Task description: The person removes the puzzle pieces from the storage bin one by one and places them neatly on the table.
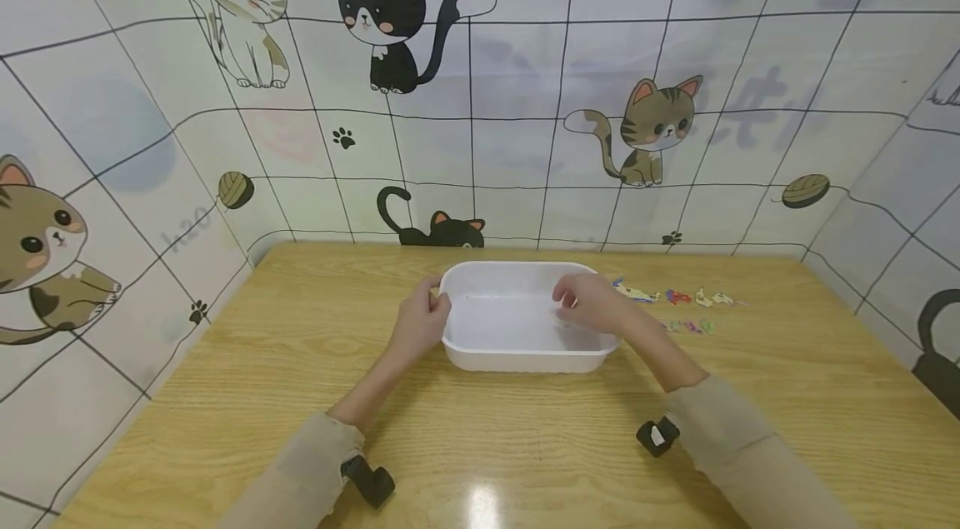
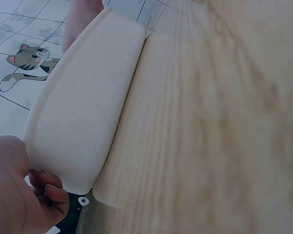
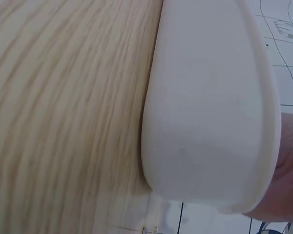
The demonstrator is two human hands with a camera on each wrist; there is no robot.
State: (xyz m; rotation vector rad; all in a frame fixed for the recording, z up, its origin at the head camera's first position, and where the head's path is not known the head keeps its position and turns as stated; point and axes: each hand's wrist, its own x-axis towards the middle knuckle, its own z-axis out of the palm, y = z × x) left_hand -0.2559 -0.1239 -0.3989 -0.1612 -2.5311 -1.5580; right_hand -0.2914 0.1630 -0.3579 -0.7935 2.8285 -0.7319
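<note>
A white plastic tray (image 1: 525, 361), rectangular with rounded corners and a raised rim, stands on the wooden table. My left hand (image 1: 420, 316) grips its left end, thumb at the rim; in the left wrist view, curled fingers of the left hand (image 2: 19, 190) are against the outer wall. Over the tray's right part, my right hand (image 1: 596, 304) reaches in across the rim with bent fingers pointing left. I cannot tell whether those fingers hold something small. In the right wrist view, the tray wall (image 3: 205, 107) hides most of that hand.
Right of the tray, small colourful pieces lie in two rows on the table (image 1: 480, 429): a back row with a red-and-blue piece (image 1: 678, 296) and pale yellowish pieces (image 1: 703, 297), and a front row of pink and green pieces (image 1: 693, 327). A cat-print cloth (image 1: 517, 146) stands behind.
</note>
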